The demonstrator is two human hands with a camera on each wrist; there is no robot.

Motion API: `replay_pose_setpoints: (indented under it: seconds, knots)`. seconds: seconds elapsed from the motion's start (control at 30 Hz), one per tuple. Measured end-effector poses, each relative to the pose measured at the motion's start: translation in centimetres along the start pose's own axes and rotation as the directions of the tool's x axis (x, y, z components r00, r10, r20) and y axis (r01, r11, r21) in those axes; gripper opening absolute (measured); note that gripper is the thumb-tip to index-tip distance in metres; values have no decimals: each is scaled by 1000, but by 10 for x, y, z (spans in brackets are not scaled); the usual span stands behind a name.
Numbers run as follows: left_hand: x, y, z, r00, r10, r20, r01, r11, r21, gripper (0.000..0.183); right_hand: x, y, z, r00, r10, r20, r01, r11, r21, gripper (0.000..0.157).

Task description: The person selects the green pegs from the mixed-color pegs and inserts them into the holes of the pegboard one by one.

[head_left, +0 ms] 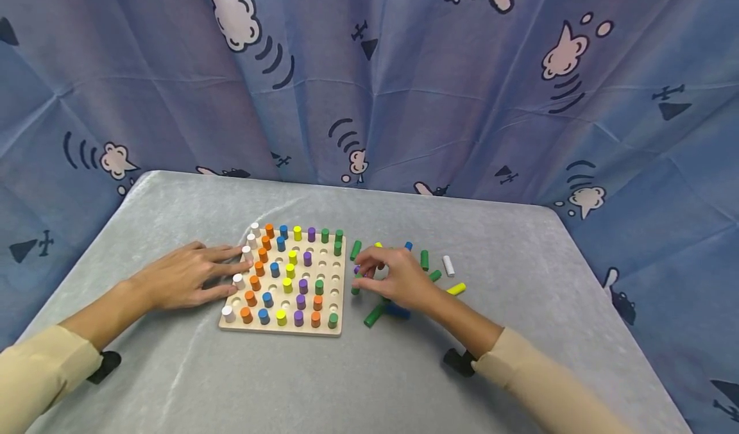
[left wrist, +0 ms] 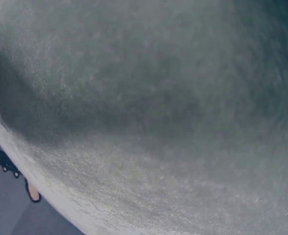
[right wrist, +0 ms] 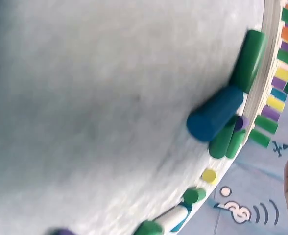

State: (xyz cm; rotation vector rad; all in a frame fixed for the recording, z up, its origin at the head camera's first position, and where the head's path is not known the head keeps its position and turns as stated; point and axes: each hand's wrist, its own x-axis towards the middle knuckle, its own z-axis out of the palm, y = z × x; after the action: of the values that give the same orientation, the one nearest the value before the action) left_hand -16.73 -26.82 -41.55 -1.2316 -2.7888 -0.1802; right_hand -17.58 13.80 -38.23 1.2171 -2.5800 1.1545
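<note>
Resting outstretched left hand (head_left: 193, 275) on pegboard (head_left: 323, 264); pinching green peg (head_left: 355, 285) in right hand (head_left: 399, 277); best lowered upright, straight down.

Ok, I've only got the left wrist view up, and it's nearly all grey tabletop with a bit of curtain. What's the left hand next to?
Observer: The left hand has its fingers at the left edge of a wooden pegboard.
Operator: Got it. And the right hand, what's it doing?
Observer: The right hand is just to the right of the board and seems to pinch a green peg.
Operator: Any loose pegs on its far right?
Observer: Yes, a loose white peg and a loose yellow peg lie there.
</note>
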Motion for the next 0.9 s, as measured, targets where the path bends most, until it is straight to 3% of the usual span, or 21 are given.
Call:
replay_pose_setpoints:
  seconds: [0.4, 0.9]
  knots:
    - [0, 0, 1, 1000, 9, 1, -9, 1000, -2, 49, 6, -16, 19, 992, 54, 115, -48, 998, -51, 31]
    - [0, 1, -1, 1000, 2, 4, -2, 1000, -6, 49, 13, -22, 30, 981, 11, 195, 3, 998, -71, 29]
